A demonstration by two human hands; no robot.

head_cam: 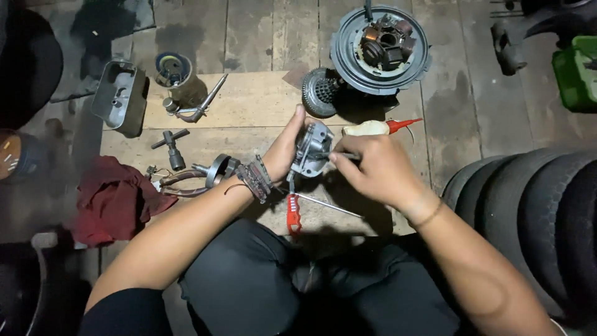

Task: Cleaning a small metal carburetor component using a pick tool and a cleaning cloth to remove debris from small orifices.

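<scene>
We see cream bottle near board's far edge; left hand grips carburetor, right hand pinches tool.

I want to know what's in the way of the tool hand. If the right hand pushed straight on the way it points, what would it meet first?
The right hand points leftward, its fingertips on a thin tool. First in line is the small grey metal part, held in the left hand. Depth is hard to judge, but they look already in contact.

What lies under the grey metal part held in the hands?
Under the grey metal part lies a red-handled screwdriver on the wooden board. The right hand covers the board beside it.
</scene>
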